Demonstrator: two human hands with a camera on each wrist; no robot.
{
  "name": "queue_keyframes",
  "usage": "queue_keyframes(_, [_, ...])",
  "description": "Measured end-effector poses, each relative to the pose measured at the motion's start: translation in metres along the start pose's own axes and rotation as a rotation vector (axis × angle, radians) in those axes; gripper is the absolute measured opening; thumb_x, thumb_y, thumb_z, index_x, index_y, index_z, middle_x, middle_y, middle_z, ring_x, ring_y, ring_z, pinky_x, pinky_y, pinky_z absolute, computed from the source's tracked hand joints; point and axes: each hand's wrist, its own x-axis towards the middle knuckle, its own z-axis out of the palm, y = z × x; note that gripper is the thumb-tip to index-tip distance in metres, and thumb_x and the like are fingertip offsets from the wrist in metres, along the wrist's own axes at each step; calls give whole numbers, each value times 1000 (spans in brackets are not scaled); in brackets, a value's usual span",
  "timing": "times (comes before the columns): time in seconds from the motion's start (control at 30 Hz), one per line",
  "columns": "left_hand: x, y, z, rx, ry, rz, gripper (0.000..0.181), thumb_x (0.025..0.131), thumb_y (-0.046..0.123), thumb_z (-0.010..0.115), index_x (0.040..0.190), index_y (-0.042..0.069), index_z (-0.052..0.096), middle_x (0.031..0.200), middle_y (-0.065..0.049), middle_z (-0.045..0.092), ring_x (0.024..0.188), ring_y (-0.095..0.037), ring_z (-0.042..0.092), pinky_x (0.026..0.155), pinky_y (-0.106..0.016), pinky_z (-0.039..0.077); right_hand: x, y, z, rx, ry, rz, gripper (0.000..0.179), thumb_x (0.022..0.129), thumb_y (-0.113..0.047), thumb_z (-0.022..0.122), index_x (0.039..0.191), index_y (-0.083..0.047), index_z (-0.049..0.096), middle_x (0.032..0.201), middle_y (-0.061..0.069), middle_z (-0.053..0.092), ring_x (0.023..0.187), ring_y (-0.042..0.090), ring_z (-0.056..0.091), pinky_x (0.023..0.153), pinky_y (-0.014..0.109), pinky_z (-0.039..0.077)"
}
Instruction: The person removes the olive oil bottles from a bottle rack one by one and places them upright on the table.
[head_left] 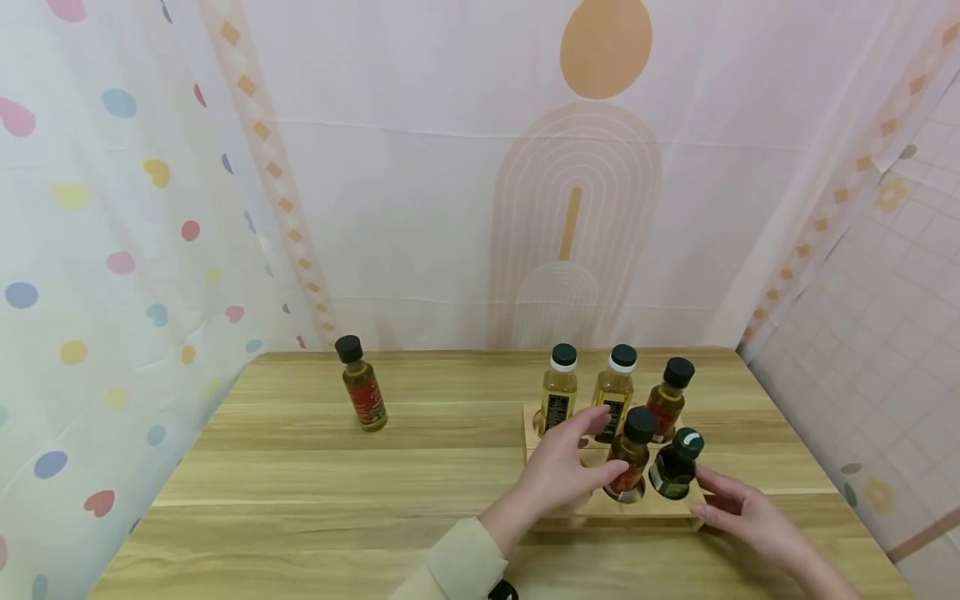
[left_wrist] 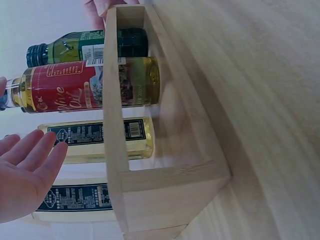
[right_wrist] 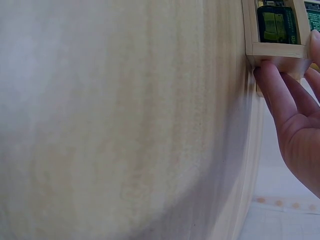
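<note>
A light wooden bottle rack (head_left: 652,507) stands on the table with two rows of bottles. Over its left front part, my left hand (head_left: 562,471) has fingers spread, the thumb right at an olive oil bottle (head_left: 633,454) with red label and black cap. That bottle sits in the front row beside a dark green bottle (head_left: 672,472). My right hand (head_left: 753,517) grips the rack's right end, thumb at the front corner and fingers along the end panel. Behind are two pale yellow oil bottles with dark green caps, one pale oil bottle (head_left: 558,387) at left, and another red-labelled bottle (head_left: 666,404).
A separate red-labelled oil bottle (head_left: 365,392) stands on the left of the wooden table (head_left: 300,500). Patterned curtains (head_left: 420,208) hang behind and at both sides. A black rounded object (head_left: 503,591) shows at the bottom edge beside my left sleeve.
</note>
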Motion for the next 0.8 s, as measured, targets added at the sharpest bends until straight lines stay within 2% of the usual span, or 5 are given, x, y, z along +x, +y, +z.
queue_keyframes(0.27, [6,5,-2,-37,-5,22,64,90,31,75,144,11,48,135,-5,61,121,-13,57,101,-33,46,0,-1,0,-20,-1,26,63,96,-6,64,141,22,29,139,48,29,103,-12,50,83,18,51])
queue_keyframes(0.43, [9,11,-2,-53,-2,34,63,90,30,75,144,10,48,135,-4,60,122,-13,57,101,-32,47,-1,-2,-2,-33,-9,56,63,97,-8,63,142,21,29,141,47,29,113,22,59,83,18,51])
queue_keyframes(0.5, [11,12,-2,-56,0,44,63,90,29,76,144,10,48,134,-4,61,121,-12,57,101,-31,47,-1,-2,-2,-34,-8,64,63,98,-9,63,142,21,29,141,46,29,114,29,58,83,18,51])
queue_keyframes(0.67, [14,15,-1,-68,-1,59,64,89,25,76,144,8,48,133,-4,62,120,-13,58,99,-27,46,-1,-3,-1,-26,4,65,63,97,-9,63,143,20,29,142,45,29,110,5,57,83,18,51])
queue_keyframes(0.8, [15,16,0,-93,-7,52,64,89,22,77,144,8,48,132,-3,62,120,-16,59,100,-28,47,-1,-4,0,-17,1,67,64,97,-9,63,143,20,29,142,46,29,111,9,58,83,19,51])
